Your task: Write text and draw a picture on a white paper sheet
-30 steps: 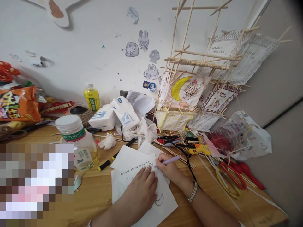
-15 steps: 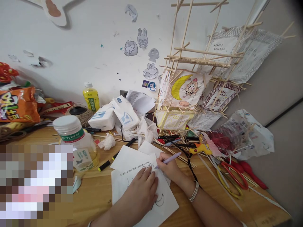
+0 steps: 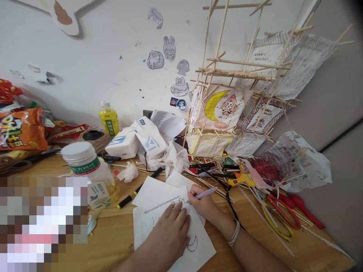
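Note:
White sheets of paper [image 3: 153, 189] lie overlapping on the wooden table in front of me. The top sheet carries a wavy double line, small marks and a crescent moon outline [image 3: 193, 244]. My left hand [image 3: 171, 230] rests flat on it, fingers stretched out and covering part of the drawing. In my right hand [image 3: 202, 202] a light purple pen [image 3: 207, 192] is pinched, its tip close to the paper near the left fingertips. A silver bracelet [image 3: 235, 232] sits on the right wrist.
Bottle [image 3: 87, 170] and marker [image 3: 124, 202] stand left of the paper. Behind are tissue packs [image 3: 149, 136] and crumpled tissue. A stick frame with drawn panels [image 3: 221, 107] rises at the back right. Yellow glue gun [image 3: 241, 180] and red-handled scissors [image 3: 283, 211] lie to the right.
The view has shifted slightly. My right hand still holds the pen near the same spot, and my left hand stays flat on the paper.

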A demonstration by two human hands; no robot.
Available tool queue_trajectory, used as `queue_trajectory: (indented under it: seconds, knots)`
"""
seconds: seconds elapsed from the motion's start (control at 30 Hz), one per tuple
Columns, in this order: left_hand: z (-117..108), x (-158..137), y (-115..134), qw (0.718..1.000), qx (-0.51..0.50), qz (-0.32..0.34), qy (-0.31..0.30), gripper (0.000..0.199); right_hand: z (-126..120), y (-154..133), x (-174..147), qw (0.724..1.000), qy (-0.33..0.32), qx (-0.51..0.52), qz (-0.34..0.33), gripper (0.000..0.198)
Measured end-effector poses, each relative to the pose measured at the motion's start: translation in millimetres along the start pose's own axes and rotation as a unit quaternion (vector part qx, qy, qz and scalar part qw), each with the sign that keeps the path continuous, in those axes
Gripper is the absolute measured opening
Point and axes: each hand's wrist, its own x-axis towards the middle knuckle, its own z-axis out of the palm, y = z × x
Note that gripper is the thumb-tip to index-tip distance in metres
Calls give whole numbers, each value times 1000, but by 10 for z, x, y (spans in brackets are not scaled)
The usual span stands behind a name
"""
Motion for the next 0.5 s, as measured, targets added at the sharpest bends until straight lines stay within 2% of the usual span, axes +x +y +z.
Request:
queue_trajectory:
  seconds: [0.13,0.5]
  knots:
    - [3,-8,-8,1000,0,3,14,38,1,5,-4,1000,7,7,12,27]
    - [-23,8,-5,1000,-9,4,-6,39,14,36,6,1000,8,8,22,26]
